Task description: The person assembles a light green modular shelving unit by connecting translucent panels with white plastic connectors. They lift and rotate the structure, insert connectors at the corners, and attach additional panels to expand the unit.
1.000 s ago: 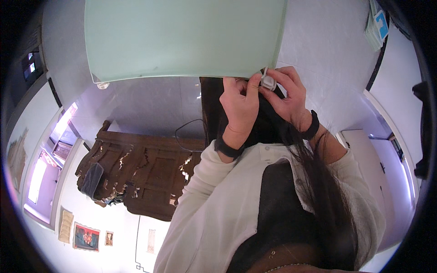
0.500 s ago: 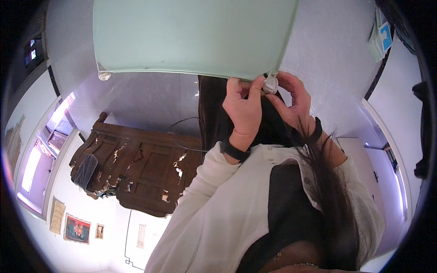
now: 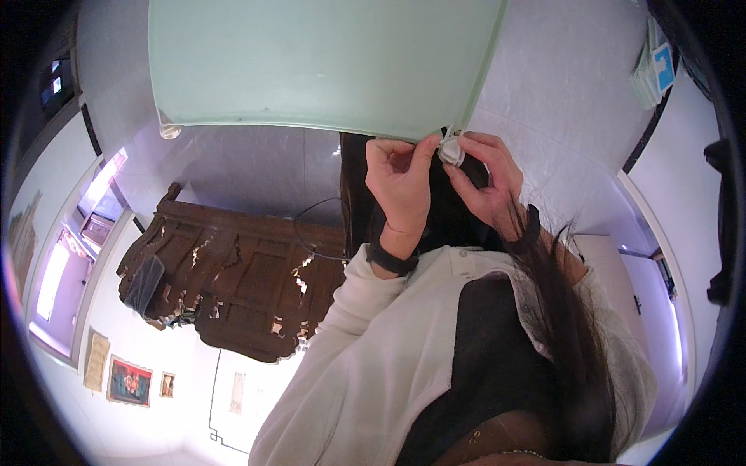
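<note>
A pale green tabletop (image 3: 311, 66) fills the top middle of the view. At its near right corner is a small whitish translucent corner piece (image 3: 451, 151), apparently a corner guard. My right hand (image 3: 493, 182) grips this piece between thumb and fingers from the right. Just left of it, my left hand (image 3: 399, 186) is closed, its thumb and index finger pinched together beside the piece and close to the tabletop edge. Whatever lies in that pinch is hidden or too small to name. A similar whitish piece (image 3: 169, 131) sits on the near left corner.
Dark brown carved wooden furniture (image 3: 249, 272) stands at the left, with a thin black cable (image 3: 298, 233) beside it. A dark surface (image 3: 356, 179) lies below the tabletop. Grey tiled floor (image 3: 559, 93) surrounds it. A stack with a blue card (image 3: 662, 68) is at the far right.
My left hand has shifted left and slightly down, off the tabletop edge. The right hand and the whitish piece have moved a little left and down. The view has shifted slightly.
</note>
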Motion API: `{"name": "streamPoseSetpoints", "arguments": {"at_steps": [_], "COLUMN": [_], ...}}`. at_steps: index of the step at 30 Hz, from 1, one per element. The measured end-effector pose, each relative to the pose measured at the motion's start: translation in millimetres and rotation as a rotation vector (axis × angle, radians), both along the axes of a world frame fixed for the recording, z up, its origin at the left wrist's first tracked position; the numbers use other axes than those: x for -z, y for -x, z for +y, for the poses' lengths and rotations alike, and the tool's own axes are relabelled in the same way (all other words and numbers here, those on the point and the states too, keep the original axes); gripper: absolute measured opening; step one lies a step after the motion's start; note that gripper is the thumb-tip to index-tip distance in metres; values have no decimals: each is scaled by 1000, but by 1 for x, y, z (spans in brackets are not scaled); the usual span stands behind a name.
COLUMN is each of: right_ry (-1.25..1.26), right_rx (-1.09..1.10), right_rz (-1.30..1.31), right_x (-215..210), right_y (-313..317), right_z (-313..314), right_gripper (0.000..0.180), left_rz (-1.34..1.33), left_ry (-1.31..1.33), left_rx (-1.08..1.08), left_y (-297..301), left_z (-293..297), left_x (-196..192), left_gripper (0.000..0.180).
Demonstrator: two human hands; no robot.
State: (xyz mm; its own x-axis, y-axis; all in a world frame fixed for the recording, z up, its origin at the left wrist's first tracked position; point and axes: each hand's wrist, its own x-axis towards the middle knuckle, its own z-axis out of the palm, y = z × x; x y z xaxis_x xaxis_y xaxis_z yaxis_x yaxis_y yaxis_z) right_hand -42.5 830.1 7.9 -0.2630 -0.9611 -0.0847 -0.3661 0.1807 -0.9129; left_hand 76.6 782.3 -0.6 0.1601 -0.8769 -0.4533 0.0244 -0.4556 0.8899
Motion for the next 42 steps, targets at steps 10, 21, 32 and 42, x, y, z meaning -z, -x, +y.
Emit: {"name": "streamPoseSetpoints", "arguments": {"at_steps": [10, 21, 32, 42], "right_ry": [-140, 205, 122, 21], "right_rx": [-108, 234, 323, -259], "right_rz": [-89, -378, 260, 99], "right_x": [7, 35, -55, -89], "right_y": [15, 0, 4, -136], "right_z": [0, -19, -59, -160], "right_gripper": [44, 42, 32, 17], "left_rz": [76, -277, -84, -36], "left_ry": [-362, 327, -125, -263], "left_rx": [304, -248, 323, 405], "left_y": [-50, -201, -243, -245], "left_z": [-27, -187, -231, -246], "left_x": [-16, -20, -29, -36], "left_gripper": [24, 28, 28, 28]}}
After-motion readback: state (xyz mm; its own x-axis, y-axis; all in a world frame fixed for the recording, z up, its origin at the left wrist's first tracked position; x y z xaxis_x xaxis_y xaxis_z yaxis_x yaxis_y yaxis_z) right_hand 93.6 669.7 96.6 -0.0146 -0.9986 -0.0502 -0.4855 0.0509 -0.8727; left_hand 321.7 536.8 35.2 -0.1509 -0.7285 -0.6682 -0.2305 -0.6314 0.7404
